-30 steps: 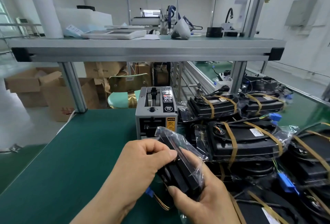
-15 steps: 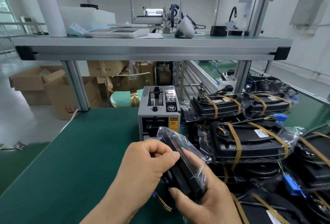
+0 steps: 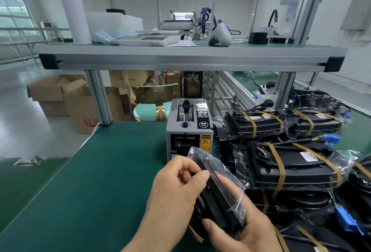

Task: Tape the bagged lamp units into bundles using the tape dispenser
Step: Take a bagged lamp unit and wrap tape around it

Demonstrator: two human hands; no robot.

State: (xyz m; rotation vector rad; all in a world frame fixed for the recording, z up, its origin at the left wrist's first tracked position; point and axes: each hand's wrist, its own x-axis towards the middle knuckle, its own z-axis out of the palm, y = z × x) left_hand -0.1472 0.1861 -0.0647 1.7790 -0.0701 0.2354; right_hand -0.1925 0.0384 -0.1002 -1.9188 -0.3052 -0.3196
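A black lamp unit in a clear plastic bag (image 3: 218, 195) stands tilted on edge above the green bench, just in front of the grey tape dispenser (image 3: 188, 129). My left hand (image 3: 174, 193) curls its fingers over the unit's upper left edge. My right hand (image 3: 243, 233) grips it from below and behind, thumb across the lower end. Thin wires hang under the unit. I see no strip of tape in either hand.
Bagged lamp bundles bound with brown tape (image 3: 289, 167) are piled at the right, with blue connectors (image 3: 331, 138). The green mat (image 3: 90, 181) stretches left to the bench edge. An aluminium shelf (image 3: 190, 59) spans overhead; cardboard boxes (image 3: 60, 99) stand on the floor behind.
Both hands keep their hold on the bagged unit, which has shifted slightly. My view has tilted up a little.
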